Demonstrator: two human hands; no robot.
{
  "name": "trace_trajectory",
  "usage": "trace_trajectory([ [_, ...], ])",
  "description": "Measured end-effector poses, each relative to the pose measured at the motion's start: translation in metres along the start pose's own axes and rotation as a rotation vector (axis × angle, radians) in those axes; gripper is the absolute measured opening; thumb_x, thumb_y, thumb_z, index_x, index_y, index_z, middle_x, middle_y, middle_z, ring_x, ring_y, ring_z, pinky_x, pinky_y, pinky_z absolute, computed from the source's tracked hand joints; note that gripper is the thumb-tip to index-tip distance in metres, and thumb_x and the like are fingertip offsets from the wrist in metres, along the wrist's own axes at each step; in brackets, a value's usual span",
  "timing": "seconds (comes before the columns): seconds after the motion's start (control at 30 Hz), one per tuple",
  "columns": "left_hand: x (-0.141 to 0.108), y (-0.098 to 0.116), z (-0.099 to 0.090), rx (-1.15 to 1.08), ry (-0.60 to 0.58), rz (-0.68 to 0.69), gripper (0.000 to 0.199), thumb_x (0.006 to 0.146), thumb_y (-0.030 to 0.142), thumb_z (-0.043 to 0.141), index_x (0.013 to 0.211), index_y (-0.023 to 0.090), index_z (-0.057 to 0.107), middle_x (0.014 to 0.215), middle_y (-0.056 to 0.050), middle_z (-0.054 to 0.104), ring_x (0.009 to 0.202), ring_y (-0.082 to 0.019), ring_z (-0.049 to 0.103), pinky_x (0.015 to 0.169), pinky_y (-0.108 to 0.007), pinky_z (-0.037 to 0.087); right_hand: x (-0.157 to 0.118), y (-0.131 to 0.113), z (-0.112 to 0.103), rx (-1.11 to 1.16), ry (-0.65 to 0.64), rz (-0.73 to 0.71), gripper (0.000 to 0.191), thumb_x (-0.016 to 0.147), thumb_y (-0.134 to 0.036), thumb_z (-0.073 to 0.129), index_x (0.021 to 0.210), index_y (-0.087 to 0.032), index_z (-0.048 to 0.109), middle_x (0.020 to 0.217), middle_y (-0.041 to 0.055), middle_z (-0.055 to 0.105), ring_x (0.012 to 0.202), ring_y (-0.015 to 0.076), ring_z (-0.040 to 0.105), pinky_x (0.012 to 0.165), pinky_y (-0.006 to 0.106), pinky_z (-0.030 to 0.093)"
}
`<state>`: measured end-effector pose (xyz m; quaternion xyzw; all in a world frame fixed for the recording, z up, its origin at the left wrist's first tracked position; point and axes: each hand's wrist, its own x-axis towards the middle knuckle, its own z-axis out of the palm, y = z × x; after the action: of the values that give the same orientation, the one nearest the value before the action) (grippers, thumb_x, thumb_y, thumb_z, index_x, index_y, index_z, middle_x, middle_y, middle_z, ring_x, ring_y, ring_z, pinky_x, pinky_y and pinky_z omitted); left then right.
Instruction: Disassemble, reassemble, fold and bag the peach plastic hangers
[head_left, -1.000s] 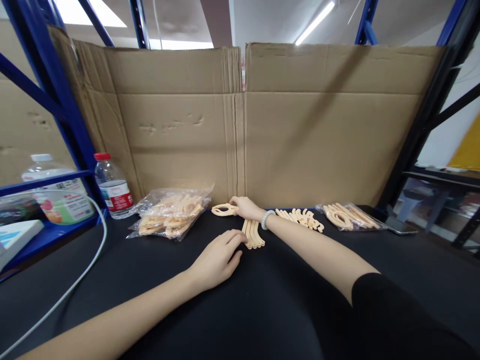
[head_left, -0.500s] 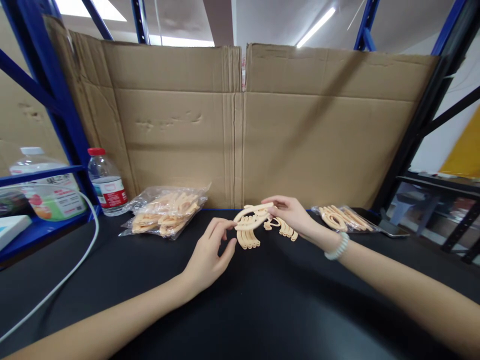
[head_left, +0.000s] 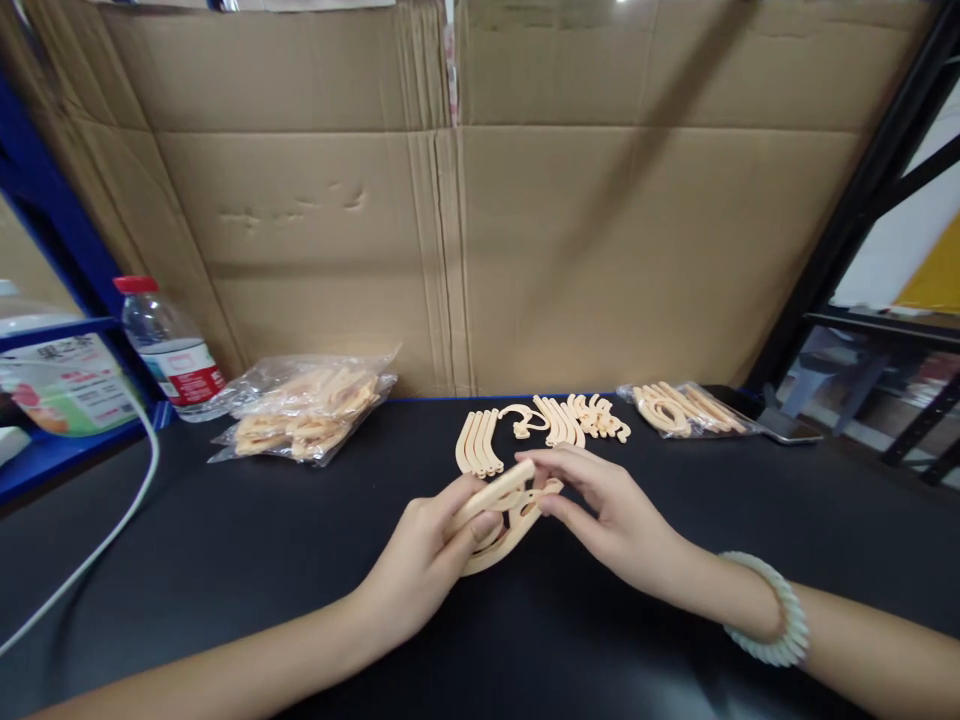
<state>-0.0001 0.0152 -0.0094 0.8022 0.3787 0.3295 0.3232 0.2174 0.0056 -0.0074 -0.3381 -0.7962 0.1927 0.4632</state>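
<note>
In front of me, above the black table (head_left: 337,560), I hold some beige curved pieces (head_left: 499,490) that look like folding clothes hanger parts. My left hand (head_left: 424,550) is closed round their near-left end, with the thumb lying over them. At the far-right end, my right hand (head_left: 611,505) has its thumb and fingers on the pieces. How many pieces there are, and how they fit together, is partly covered by my fingers. Just beyond my hands lie a row of curved arms (head_left: 478,442), a hook-shaped piece (head_left: 521,418), a second row of arms (head_left: 559,422) and small S-shaped pieces (head_left: 598,415).
A clear bag of beige parts (head_left: 307,405) lies at the back left, beside a red-capped water bottle (head_left: 176,355). At the back right are another bag of parts (head_left: 682,410) and a phone (head_left: 787,428). A white cable (head_left: 112,555) crosses the left side; cardboard (head_left: 300,230) stands behind.
My view has tipped downward. The beige pieces have come nearer to me, away from the rows on the table. My left hand has gone from touching their edge to gripping them.
</note>
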Motion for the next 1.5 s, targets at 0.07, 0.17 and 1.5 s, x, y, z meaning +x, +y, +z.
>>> trace_trajectory([
  [0.07, 0.001, -0.001, -0.001, -0.115, 0.022, -0.034, 0.027, 0.094, 0.045, 0.044, 0.090, 0.021, 0.056, 0.076, 0.001, 0.067, 0.063, -0.016, 0.062, 0.057, -0.023, 0.047, -0.002, 0.003, -0.002, -0.034, -0.011, 0.024, 0.032, 0.092, -0.016, 0.051, 0.122, -0.025, 0.058, 0.094, 0.0044, 0.062, 0.088, 0.0178, 0.060, 0.082, 0.034, 0.051],
  [0.17, 0.001, -0.003, 0.000, -0.279, 0.079, -0.118, 0.029, 0.094, 0.050, 0.044, 0.091, 0.021, 0.050, 0.086, -0.003, 0.071, 0.065, -0.018, 0.069, 0.059, -0.027, 0.054, -0.003, 0.001, -0.005, -0.089, -0.078, 0.075, 0.024, 0.095, -0.016, 0.046, 0.109, -0.024, 0.064, 0.094, 0.0054, 0.058, 0.085, 0.0174, 0.058, 0.078, 0.033, 0.050],
  [1.5, 0.016, 0.005, -0.015, -0.638, -0.412, -0.387, 0.019, 0.083, 0.031, 0.063, 0.093, 0.015, 0.060, 0.069, 0.004, 0.049, 0.055, -0.008, 0.041, 0.050, -0.020, 0.033, -0.003, 0.004, 0.016, 0.469, 0.009, 0.309, 0.010, 0.082, -0.028, 0.069, 0.085, -0.019, 0.068, 0.081, 0.0020, 0.067, 0.075, 0.0143, 0.064, 0.070, 0.026, 0.053],
])
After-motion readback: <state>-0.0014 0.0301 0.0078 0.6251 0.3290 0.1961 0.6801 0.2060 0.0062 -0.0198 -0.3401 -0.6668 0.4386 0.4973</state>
